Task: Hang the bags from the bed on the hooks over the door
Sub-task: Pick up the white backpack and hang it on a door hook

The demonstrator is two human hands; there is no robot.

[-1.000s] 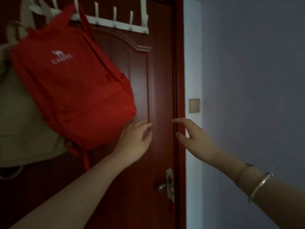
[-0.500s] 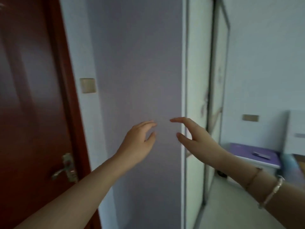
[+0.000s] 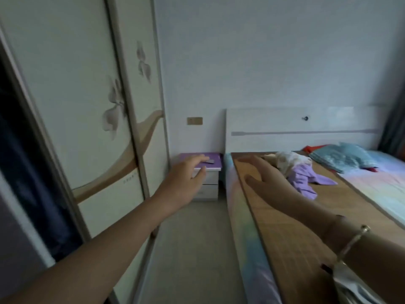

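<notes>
A bed point(image 3: 285, 233) with a brown mat fills the right side. On it lie a crumpled purple bag point(image 3: 306, 183) and, just behind it, a cream-white bag point(image 3: 287, 161). My left hand point(image 3: 186, 181) is held out over the floor beside the bed, fingers apart, empty. My right hand point(image 3: 269, 181) hovers above the mat, open and empty, a short way in front of the two bags. The door and its hooks are out of view.
A tall wardrobe point(image 3: 87, 106) with flower-print sliding doors lines the left. A purple-topped nightstand point(image 3: 208, 170) stands by the white headboard point(image 3: 295, 130). A blue pillow point(image 3: 344, 156) lies further back. A strip of floor point(image 3: 192, 249) runs between wardrobe and bed.
My view has swung right, from the red door with the hung red backpack, past the wall, to the bed. Both hands stay outstretched and empty.
</notes>
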